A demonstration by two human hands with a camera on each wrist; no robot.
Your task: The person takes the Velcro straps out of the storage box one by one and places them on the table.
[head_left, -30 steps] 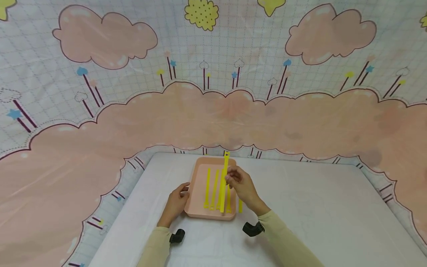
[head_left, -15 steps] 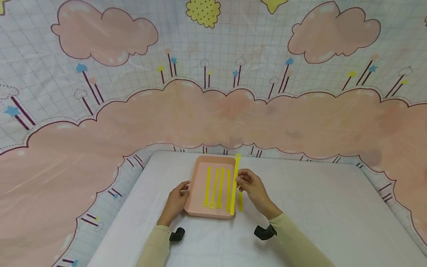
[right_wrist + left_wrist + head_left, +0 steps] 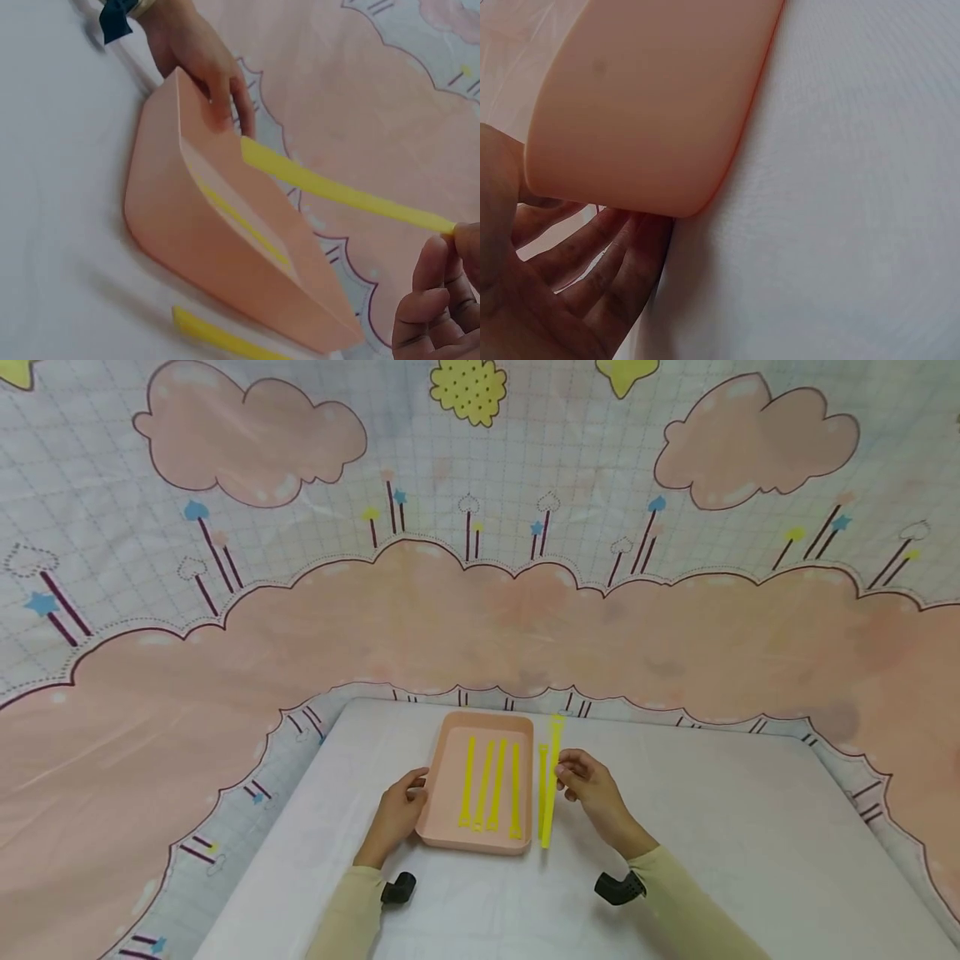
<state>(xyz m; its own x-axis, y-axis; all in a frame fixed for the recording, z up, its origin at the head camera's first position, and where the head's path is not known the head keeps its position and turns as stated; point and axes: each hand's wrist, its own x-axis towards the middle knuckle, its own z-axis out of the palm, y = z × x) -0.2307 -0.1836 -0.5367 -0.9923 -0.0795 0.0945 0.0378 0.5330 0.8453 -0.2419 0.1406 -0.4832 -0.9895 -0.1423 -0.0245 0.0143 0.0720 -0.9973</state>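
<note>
In the head view my right hand [image 3: 600, 789] pinches a yellow cable strap [image 3: 553, 781] near its middle, between thumb and fingertips. The strap points away from me, its wider end at the far side, above the table just right of the pink tray [image 3: 480, 842]. Beside it, another yellow strap [image 3: 542, 789] lies on the table along the tray's right wall. Several yellow straps [image 3: 467, 781] lie side by side inside the tray. My left hand [image 3: 393, 814] holds the tray's left edge; in the left wrist view its fingers [image 3: 592, 277] are bent against the tray's wall.
The tray rests on a white-covered table [image 3: 720, 827] that extends to the right. Behind it hangs a patterned cloth backdrop [image 3: 480, 627]. Each wrist carries a black camera mount [image 3: 621, 888].
My right hand has carried the strap rightward, from over the tray to beyond its right wall. More of the strap on the table shows now. The left hand stays at the tray.
</note>
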